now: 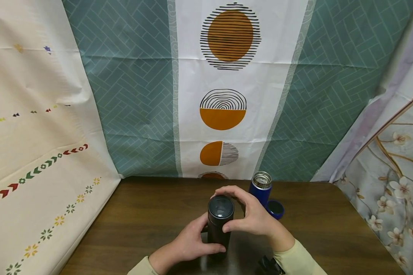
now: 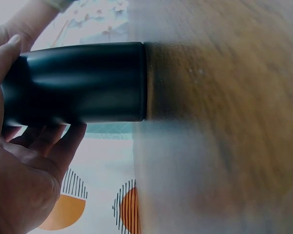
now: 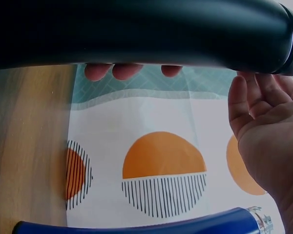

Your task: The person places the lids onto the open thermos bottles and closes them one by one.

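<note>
A black vacuum flask [image 1: 213, 233] stands upright at the front middle of the table, its dark glossy-topped lid [image 1: 221, 206] on. My left hand [image 1: 191, 240] grips the lower body, thumb across the front. Its fingertips [image 3: 127, 72] show along the flask's far side in the right wrist view. Up at the top, my right hand [image 1: 252, 214] curls round the lid end, thumb in front and fingers behind. In the left wrist view the flask's base [image 2: 141, 83] is right at the tabletop.
Behind my right hand stands an open blue flask [image 1: 259, 194] with a bare steel mouth. Its blue cap [image 1: 275, 208] lies beside it. The wooden table [image 1: 151, 214] ends against a patterned cloth [image 1: 144, 114] at the back. A black device [image 1: 270, 265] sits by my right sleeve.
</note>
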`<state>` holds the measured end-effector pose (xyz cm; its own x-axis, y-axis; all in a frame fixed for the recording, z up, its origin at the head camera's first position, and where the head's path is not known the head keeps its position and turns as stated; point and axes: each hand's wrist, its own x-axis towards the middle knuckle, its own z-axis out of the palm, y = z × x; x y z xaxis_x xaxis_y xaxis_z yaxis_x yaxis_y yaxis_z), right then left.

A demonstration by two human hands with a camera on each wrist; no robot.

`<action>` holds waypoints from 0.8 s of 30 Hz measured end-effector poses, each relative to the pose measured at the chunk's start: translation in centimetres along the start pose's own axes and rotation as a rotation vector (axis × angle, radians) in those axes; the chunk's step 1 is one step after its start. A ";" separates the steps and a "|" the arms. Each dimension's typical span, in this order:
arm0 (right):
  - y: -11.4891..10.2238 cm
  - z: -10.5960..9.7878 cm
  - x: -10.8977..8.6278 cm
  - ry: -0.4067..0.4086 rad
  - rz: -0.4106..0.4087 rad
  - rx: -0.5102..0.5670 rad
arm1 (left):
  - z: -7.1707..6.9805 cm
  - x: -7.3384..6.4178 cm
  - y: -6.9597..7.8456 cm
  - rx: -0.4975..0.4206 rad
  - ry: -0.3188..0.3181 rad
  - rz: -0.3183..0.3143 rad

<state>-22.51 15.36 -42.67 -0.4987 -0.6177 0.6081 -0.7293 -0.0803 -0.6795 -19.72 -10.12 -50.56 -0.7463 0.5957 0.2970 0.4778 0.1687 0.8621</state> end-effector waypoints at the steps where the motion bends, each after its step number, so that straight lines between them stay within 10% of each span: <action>1: 0.0 0.0 0.0 -0.016 -0.014 0.008 | 0.0 0.0 0.0 0.001 0.000 0.003; 8: 0.1 0.1 0.4 -0.114 -0.084 0.056 | 0.1 -0.1 -0.1 0.010 0.011 0.018; 24: -0.3 0.1 0.6 -0.032 -0.142 -0.006 | 0.0 0.0 -0.1 0.014 0.004 0.027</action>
<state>-22.58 14.95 -42.14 -0.3749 -0.6251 0.6847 -0.7944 -0.1641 -0.5848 -19.74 -10.17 -50.67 -0.7348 0.5969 0.3221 0.5042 0.1631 0.8480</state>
